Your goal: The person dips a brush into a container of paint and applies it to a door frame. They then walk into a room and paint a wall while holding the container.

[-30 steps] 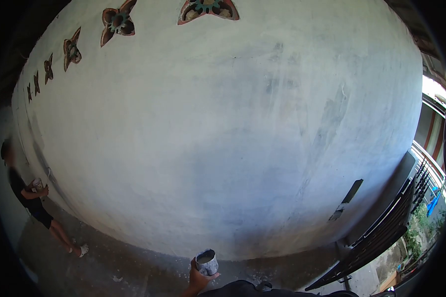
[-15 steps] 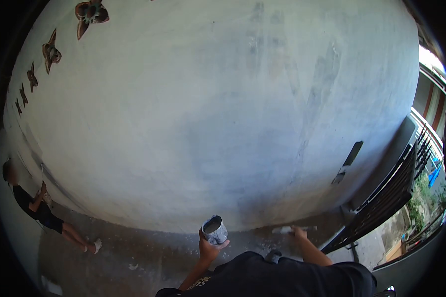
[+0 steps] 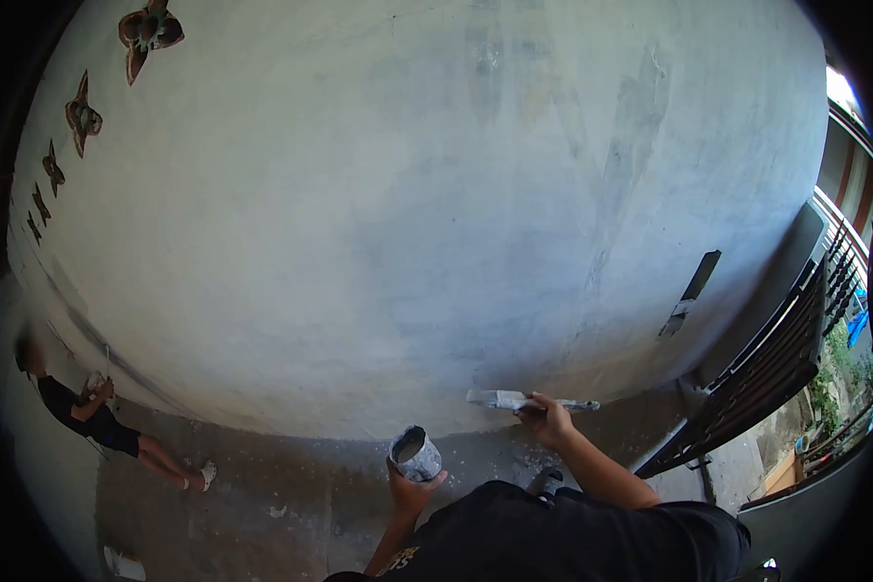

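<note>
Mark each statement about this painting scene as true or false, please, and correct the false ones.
1. The left hand holds a small paint can. True.
2. The right hand holds a roller on a long pole. False: it grips a flat brush, bristles pointing left.
3. The brush is dipped in the paint can. False: it is outside the can, up and to the right, near the base of the wall.
4. Another person is by the wall at far left. True.
5. A dark metal gate is on the right. True.
</note>
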A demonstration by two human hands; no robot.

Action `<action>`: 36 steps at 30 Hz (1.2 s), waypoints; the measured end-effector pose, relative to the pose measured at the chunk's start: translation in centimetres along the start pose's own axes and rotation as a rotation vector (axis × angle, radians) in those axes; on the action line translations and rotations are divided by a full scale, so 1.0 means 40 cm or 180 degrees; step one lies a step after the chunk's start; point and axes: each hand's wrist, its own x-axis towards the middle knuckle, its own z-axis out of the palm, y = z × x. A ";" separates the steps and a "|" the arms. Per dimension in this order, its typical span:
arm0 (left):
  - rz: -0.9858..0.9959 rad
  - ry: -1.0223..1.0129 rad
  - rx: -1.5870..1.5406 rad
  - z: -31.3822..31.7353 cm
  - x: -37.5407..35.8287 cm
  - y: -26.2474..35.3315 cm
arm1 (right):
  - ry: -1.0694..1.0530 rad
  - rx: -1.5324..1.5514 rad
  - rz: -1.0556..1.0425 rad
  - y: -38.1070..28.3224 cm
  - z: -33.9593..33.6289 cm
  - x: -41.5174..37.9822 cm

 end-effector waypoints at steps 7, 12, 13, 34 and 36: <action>-0.0009 -0.0036 0.0047 0.023 0.049 0.072 | -0.0596 0.0146 0.0056 -0.034 0.102 -0.101; 0.0118 0.0183 0.0191 0.029 0.111 0.122 | -0.0783 0.0003 -0.0376 -0.093 0.205 -0.224; 0.0215 0.0183 0.0114 0.026 0.124 0.132 | -0.0831 -0.0113 -0.0526 -0.103 0.220 -0.249; 0.0724 -0.0402 0.0252 0.075 0.064 0.244 | -0.1302 -0.3442 -0.2000 -0.231 0.422 -0.472; 0.0817 -0.0550 0.0435 0.083 0.034 0.202 | -0.1151 -0.3737 -0.1423 -0.230 0.438 -0.466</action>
